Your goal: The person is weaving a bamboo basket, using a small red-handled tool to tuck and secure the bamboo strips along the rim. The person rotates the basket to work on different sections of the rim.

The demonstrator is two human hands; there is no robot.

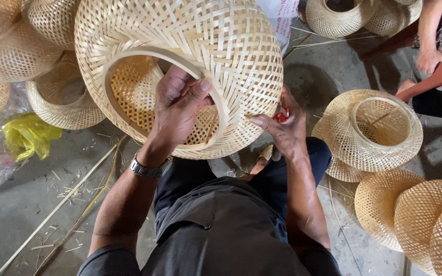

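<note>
Far left: we see a yellow bag on the floor, woven shades stacked above it.
Left hand: ours, watch on the wrist, closed on the rim of the shade.
Shade: upper centre of the frame, held off the floor over our lap.
Right hand: closed on a red tool against the shade's lower right edge.
Right: more shades lie on the floor.
Upper right: another person's hand.

pale straw woven bamboo shade, yellow plastic bag, grey floor, red-handled tool
</note>
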